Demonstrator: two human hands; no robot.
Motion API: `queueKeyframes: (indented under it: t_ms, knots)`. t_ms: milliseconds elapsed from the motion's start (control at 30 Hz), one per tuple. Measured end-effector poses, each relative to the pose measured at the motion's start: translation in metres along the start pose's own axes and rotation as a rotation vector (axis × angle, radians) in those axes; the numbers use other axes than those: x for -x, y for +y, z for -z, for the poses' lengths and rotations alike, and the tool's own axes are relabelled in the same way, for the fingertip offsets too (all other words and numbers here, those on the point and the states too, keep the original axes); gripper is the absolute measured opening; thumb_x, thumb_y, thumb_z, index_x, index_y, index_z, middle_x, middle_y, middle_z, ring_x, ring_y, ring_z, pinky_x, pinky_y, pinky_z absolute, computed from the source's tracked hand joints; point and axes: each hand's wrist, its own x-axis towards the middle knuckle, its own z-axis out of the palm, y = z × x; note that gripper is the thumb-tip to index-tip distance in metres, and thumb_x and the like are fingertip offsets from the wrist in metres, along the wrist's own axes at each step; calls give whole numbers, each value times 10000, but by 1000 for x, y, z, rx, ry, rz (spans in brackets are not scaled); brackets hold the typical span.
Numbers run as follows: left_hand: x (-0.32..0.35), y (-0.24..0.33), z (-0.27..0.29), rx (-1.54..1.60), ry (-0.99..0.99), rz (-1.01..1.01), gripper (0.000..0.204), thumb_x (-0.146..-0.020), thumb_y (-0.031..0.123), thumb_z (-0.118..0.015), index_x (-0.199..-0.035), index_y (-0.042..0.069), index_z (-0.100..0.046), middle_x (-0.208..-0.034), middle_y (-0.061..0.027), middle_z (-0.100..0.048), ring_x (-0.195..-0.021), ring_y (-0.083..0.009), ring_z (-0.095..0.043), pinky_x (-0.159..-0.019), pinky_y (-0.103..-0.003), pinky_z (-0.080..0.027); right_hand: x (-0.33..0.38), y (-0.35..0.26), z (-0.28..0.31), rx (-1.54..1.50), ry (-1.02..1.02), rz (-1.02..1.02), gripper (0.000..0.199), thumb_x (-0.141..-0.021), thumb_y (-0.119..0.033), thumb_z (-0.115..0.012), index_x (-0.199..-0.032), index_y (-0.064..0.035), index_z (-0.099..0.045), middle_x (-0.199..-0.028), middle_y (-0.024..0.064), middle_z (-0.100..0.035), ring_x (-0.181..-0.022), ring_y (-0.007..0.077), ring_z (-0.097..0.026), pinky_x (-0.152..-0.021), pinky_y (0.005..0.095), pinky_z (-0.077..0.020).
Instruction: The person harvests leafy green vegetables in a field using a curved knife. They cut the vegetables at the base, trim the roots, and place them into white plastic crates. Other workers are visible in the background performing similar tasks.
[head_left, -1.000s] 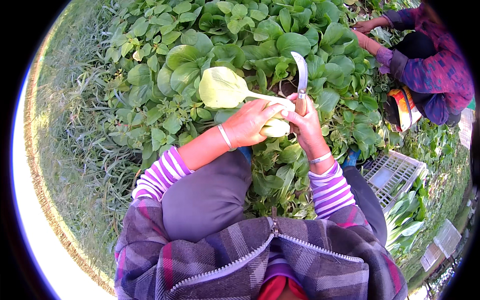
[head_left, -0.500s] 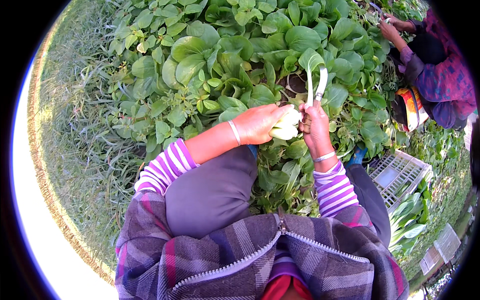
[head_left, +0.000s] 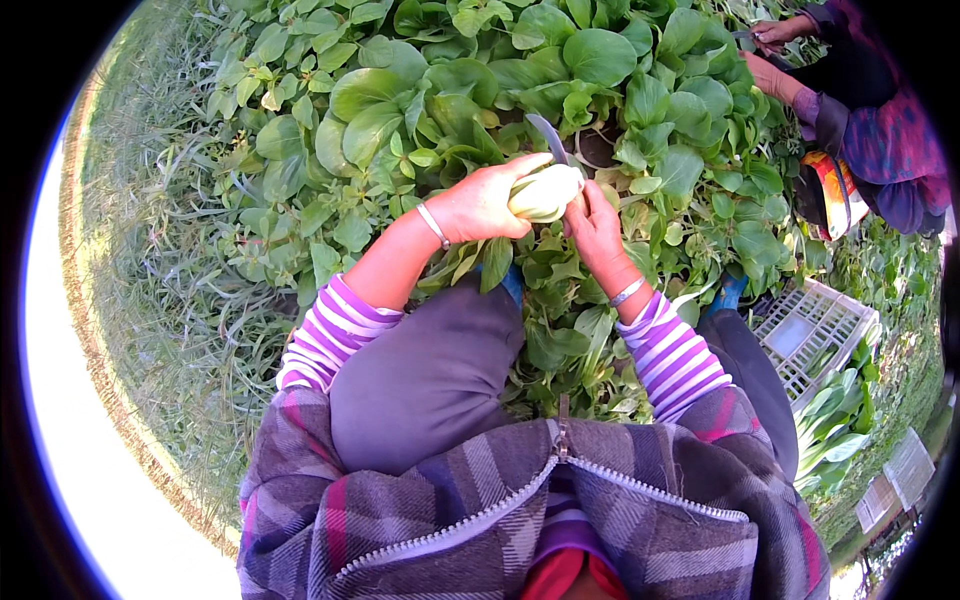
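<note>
A dense bed of broad-leaved plants [head_left: 600, 57] fills your view at 12 o'clock, with rough grass [head_left: 180, 230] at 9 to 10 o'clock. A co-worker [head_left: 900, 150] crouches at 2 o'clock; a pale slatted crate [head_left: 815, 325] stands at 3 o'clock, and a heap of leafy greens [head_left: 835, 420] lies just beside it, a little below.

The pale head of greens [head_left: 546, 193] is at 1 o'clock, off the ground and in front of you. Your left hand [head_left: 482, 203] is curled around it from its 9 o'clock side, thumb and fingers closed on the stalks, the butt facing roughly 2 to 3 o'clock. Your right hand [head_left: 597, 228] is close against the butt, fingers folded in; they seem to hold the curved knife [head_left: 547, 138], though the handle is mostly hidden. The blade shows beyond the head, its tip toward 11 o'clock.

Expect the head to be light for its bulk. The thick stalks near the butt should feel firm and crisp, likely to snap if you bend them, and perhaps slick if wet. The leaves should be soft and easy to bruise or tear, so the stalk bundle is your best place to hold: snug, not crushing. Mind your left fingertips, since the blade sits so near them.
</note>
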Motion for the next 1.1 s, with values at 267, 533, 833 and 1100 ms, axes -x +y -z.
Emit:
queueKeyframes:
  t_ms: [267,533,833,1100]
  knots:
    - [19,-53,21,-585,57,447,975,-624,125,-656,-1403,-1,-84,-872,-290,-599,-811,-404,-594,-749,-414,-470,-15,26,-33,15,-279,-584,241,-897,-284,-498,-909,-46,-461,-602,6,-458,-415,103,-427,-367,249,-331]
    - [41,-75,17,-632,140,480,855,-643,104,-626,-1362,-32,-184,-843,-293,-600,-801,-408,-598,-726,-436,-476,-11,74,-50,182,-184,-347,301,-891,-287,-509,-998,-11,-455,-590,40,-467,-412,142,-428,-381,286,-351]
    - [57,-99,12,-627,177,480,755,-661,83,-607,-1329,-10,-268,-850,-284,-602,-807,-412,-597,-734,-451,-478,-11,40,-48,582,-262,-290,392,-870,-317,-465,-1064,24,-456,-873,295,-596,-843,440,-576,-772,485,-444]
    - [63,-114,10,-592,162,478,733,-668,89,-602,-1325,0,-288,-877,-278,-603,-831,-407,-595,-754,-439,-479,-23,43,-43,622,-363,-254,359,-880,-282,-462,-1046,36,-472,-938,280,-595,-891,410,-578,-791,460,-447]
